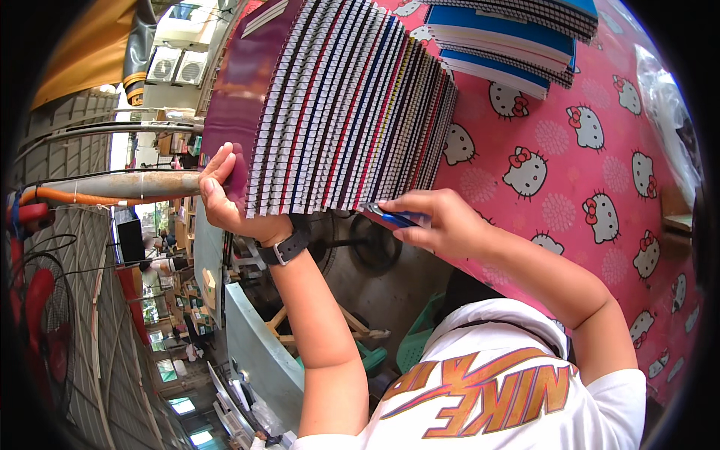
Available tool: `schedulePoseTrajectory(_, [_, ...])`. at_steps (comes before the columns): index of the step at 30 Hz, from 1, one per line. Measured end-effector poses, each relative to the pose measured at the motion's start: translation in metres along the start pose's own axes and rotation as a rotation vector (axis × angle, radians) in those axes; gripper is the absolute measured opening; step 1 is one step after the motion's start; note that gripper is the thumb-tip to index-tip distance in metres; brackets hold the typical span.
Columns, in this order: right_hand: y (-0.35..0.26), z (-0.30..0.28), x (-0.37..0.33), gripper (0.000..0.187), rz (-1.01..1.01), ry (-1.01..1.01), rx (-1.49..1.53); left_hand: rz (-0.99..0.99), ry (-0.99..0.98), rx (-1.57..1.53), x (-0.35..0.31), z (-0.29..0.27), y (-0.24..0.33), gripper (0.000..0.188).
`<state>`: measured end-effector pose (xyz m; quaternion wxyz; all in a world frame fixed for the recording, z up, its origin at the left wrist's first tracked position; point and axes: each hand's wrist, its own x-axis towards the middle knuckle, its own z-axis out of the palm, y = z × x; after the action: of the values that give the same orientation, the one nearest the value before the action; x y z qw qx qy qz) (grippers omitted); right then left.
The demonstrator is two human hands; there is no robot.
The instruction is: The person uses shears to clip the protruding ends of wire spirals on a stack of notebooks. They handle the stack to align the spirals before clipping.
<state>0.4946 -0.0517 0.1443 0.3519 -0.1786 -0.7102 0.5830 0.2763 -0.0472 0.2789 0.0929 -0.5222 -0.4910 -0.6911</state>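
A thick row of spiral-bound notebooks (341, 112) stands packed together, its wire spines facing me in many colours. Against the glossy purple cover (234, 90) at its left end rests my left hand (217, 196), fingers stretched out, with a dark watch (285, 246) on the wrist. My right hand (444, 217) is closed around the blue handles of small pliers (396, 218). Their metal jaws meet the near lower end of one of the wire spines; whether they grip the wire is too small to tell.
More blue-covered spiral notebooks (502, 41) are stacked at the far right on a pink cartoon-patterned tablecloth (555, 187). Clear plastic (664, 97) lies at the right edge. Below the table stand a green plastic basket (416, 341) and a round black wheel (375, 244). A rusty pipe (142, 185) runs at left.
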Motion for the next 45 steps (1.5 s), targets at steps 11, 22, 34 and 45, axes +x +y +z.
schedulePoseTrajectory(11, [0.001,0.008,-0.006,0.053,-0.253,0.153,-0.505,-0.075,0.010,-0.094,0.001,0.001,0.002,0.050])
schedulePoseTrajectory(22, [0.003,-0.007,0.004,0.037,0.531,-0.271,0.842,-0.068,0.006,-0.072,-0.001,0.001,0.001,0.050])
schedulePoseTrajectory(34, [0.008,-0.002,-0.005,0.049,-0.261,0.158,-0.518,-0.043,-0.001,-0.042,0.000,0.001,0.001,0.050])
schedulePoseTrajectory(45, [0.010,-0.013,0.003,0.031,-0.235,0.019,-0.279,-0.043,0.017,-0.042,-0.001,0.003,0.003,0.050])
